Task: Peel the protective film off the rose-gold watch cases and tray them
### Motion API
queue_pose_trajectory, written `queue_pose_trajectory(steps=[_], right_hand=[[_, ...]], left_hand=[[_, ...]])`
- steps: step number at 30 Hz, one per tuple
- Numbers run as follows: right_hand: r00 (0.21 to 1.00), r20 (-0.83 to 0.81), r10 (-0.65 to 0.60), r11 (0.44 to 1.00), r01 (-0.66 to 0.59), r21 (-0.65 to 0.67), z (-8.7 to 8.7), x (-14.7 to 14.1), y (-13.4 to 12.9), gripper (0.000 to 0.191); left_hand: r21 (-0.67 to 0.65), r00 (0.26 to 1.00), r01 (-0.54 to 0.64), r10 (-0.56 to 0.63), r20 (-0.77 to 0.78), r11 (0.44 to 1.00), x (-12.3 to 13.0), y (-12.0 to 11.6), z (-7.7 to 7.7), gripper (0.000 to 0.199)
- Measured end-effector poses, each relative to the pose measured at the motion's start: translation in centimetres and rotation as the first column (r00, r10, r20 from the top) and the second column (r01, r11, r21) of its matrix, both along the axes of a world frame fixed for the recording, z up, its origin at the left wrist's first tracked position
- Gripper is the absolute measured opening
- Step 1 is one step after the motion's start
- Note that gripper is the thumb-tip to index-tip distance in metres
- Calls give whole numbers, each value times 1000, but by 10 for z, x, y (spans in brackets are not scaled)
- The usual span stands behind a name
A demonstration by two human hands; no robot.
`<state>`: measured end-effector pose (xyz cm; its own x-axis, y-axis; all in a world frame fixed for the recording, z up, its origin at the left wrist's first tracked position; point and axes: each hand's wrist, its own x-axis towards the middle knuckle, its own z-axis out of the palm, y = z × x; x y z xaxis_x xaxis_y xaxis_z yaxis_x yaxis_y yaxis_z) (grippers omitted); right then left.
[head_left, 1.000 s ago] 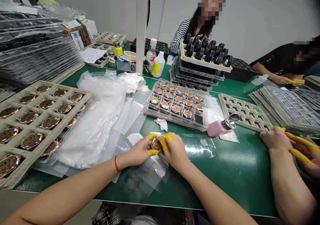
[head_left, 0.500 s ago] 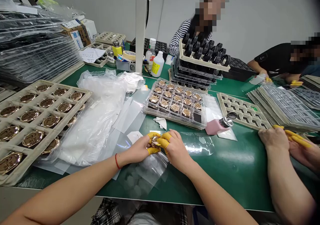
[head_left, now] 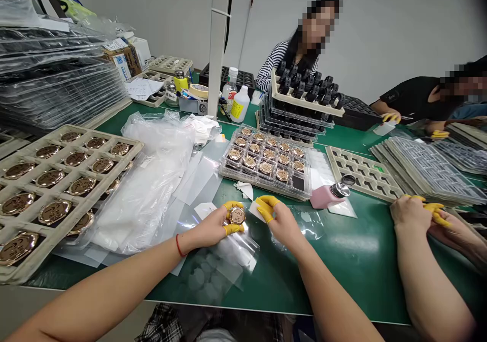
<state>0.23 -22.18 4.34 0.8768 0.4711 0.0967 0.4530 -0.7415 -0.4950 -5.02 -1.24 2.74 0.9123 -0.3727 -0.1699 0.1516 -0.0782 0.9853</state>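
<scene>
My left hand [head_left: 215, 224], with yellow finger cots, is closed on a rose-gold watch case [head_left: 237, 215], gripping its edge, the brown marked side facing up. Just to the right, my right hand [head_left: 279, 223], also in yellow finger cots, pinches a small white piece of paper or cloth [head_left: 257, 210]; its exact material is unclear. Under both hands lie clear plastic films [head_left: 213, 271]. Beyond them, a clear plastic tray [head_left: 247, 180] holds rows of similar watch cases. A crumpled white scrap [head_left: 244, 189] rests in front of that tray.
At left, a beige tray [head_left: 125, 151] of watch cases sits beside a plastic bag [head_left: 152, 179]. A pink pump bottle [head_left: 323, 196] stands right of the clear tray. A neighbour's hands [head_left: 418, 215] are at far right. Black watches fill a stacked tray [head_left: 304, 98] behind.
My right hand has moved away from the watch case to the right, and the white piece now shows in its fingers. The watch case's brown side has come into clear view.
</scene>
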Motion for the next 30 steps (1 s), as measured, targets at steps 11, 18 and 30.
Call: queue_pose_trajectory(steps=[11, 18, 30], right_hand=[[981, -188, 56, 920, 23, 391, -13, -18, 34, 44], [770, 265, -581, 813, 565, 141, 27, 61, -46, 34], [850, 325, -415, 895, 445, -20, 22, 97, -28, 15]], left_hand=[[-79, 999, 29, -26, 41, 996, 0, -3, -17, 58], [67, 999, 40, -42, 29, 997, -3, -1, -5, 27], [63, 999, 40, -41, 17, 997, -5, -2, 6, 24]])
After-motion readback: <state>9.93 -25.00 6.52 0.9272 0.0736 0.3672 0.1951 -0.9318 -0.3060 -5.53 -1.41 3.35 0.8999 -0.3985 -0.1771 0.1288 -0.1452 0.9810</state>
